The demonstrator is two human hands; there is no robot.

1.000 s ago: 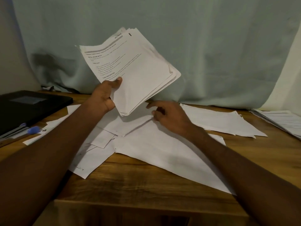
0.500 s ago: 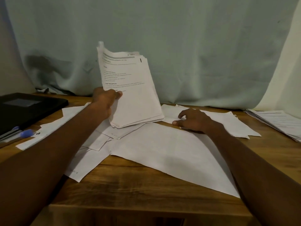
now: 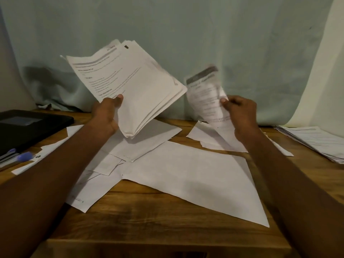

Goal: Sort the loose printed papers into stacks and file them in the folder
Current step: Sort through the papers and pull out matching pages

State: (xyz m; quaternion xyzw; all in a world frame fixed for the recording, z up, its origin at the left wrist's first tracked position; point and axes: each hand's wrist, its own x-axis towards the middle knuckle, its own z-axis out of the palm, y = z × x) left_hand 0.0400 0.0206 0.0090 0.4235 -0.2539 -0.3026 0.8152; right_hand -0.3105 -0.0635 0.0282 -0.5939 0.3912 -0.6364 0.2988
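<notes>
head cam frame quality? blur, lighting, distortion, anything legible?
Head view: dim, warm light, soft overall. The single sheet pinched by the right hand is motion-blurred, its print unreadable. The stack of printed papers gripped by the left hand is sharper; only bold headings are half-legible. It throws a soft shadow on the curtain at left. Wide-angle stretch enlarges the forearms and near table edge. No glare.

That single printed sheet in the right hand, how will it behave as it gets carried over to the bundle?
Probably floppy: the single sheet already bends and curls above the right hand, which pinches one edge only. Likely very light, so it may flutter; it looks blurred. It should slide easily onto the bundle gripped by the left hand.
</notes>
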